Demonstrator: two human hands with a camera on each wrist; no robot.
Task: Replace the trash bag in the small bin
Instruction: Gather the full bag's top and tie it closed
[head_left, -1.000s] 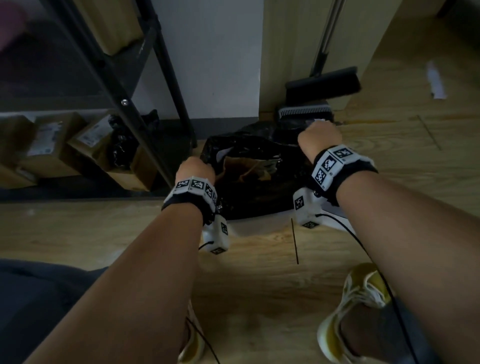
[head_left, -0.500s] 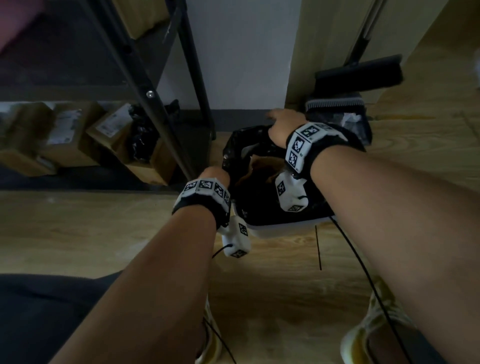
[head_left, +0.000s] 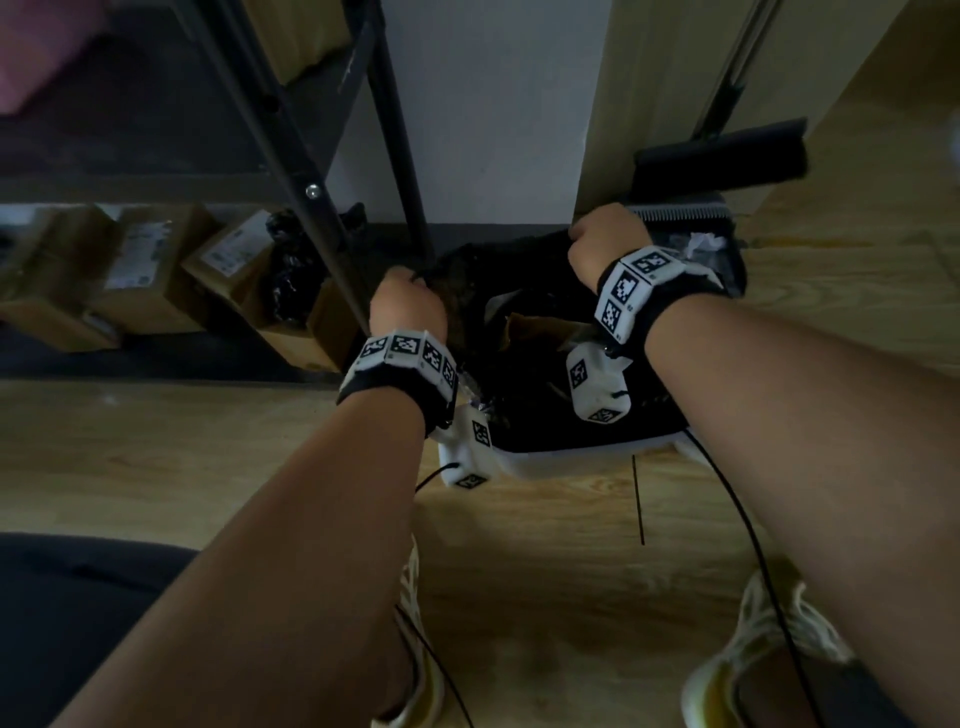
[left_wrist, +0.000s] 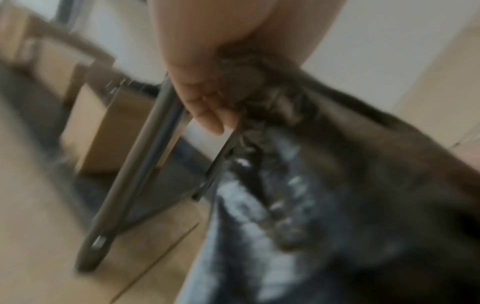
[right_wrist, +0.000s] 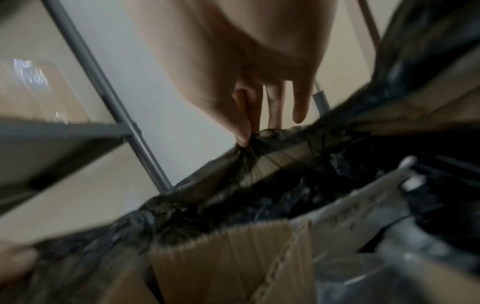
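A small white bin (head_left: 561, 460) stands on the wooden floor by the wall, lined with a black trash bag (head_left: 524, 410) that holds torn cardboard (head_left: 535, 327). My left hand (head_left: 408, 301) grips a bunched part of the bag's left edge; the left wrist view shows my left hand (left_wrist: 207, 100) with fingers curled round the black trash bag (left_wrist: 272, 107). My right hand (head_left: 605, 241) holds the bag's far edge. In the right wrist view my right hand (right_wrist: 245, 133) pinches a gathered fold of the bag (right_wrist: 259, 156) between thumb and forefinger, above the cardboard (right_wrist: 221, 257).
A black metal shelf frame (head_left: 317, 208) stands just left of the bin, with cardboard boxes (head_left: 140, 265) under it. A dark dustpan and brush (head_left: 722, 166) lean against the wall behind the bin. My two shoes (head_left: 748, 649) rest on the floor near me.
My right hand moved from the bag's right side to its far edge and pinched it. My left hand lifted its edge of the bag. The view drew closer to the bin.
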